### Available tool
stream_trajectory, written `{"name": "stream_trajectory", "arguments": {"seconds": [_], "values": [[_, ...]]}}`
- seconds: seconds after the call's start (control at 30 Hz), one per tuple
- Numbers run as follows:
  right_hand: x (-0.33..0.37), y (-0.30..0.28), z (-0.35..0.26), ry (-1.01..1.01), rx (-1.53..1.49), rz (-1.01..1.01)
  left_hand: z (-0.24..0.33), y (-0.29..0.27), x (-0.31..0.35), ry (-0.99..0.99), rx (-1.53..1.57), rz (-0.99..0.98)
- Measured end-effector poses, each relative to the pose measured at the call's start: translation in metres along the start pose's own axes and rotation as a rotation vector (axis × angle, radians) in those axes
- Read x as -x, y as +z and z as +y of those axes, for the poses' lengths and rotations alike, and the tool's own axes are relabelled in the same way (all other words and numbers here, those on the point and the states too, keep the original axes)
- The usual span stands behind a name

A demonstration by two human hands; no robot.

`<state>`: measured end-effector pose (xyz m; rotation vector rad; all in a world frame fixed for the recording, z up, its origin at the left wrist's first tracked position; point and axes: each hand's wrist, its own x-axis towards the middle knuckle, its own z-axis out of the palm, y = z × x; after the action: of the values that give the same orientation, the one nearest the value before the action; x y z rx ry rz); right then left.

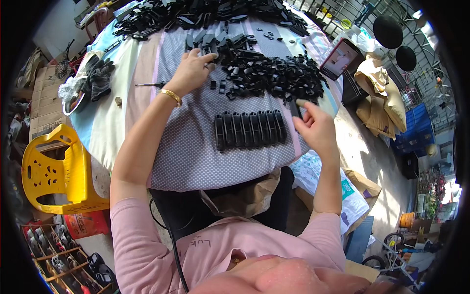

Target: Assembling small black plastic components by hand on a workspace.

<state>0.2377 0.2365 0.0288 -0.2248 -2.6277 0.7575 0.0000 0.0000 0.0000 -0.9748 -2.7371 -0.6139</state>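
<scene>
My left hand (195, 72) reaches to the far middle of the table, its fingers apart and touching some long black plastic pieces (209, 43). Between the fingers of my right hand (317, 128), on the near right, is a narrow black plastic piece (295, 109). Just left of that hand lies a neat row of several black plastic parts (250, 129), side by side. A heap of small black plastic pieces (269, 76) spreads beyond the row. Near my left wrist rests a screwdriver (151, 85) with a thin metal shaft.
A bigger heap of black parts (196, 14) covers the table's far side. Dark gloves (99, 78) lie at the left edge. A phone (341, 58) stands propped at the right edge. To the left is a yellow plastic chair (54, 169); a paper bag (245, 196) is at my lap.
</scene>
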Motion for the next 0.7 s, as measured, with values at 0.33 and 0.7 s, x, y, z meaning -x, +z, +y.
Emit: {"name": "stream_trajectory", "arguments": {"seconds": [0.33, 0.7], "values": [[0.012, 0.013, 0.001, -0.164, -0.058, -0.074, 0.006, 0.006, -0.005, 0.037, 0.014, 0.088], [-0.03, 0.021, 0.035, -0.153, 0.212, 0.149, 0.002, -0.006, -0.004, -0.293, 1.128, 0.162]]}}
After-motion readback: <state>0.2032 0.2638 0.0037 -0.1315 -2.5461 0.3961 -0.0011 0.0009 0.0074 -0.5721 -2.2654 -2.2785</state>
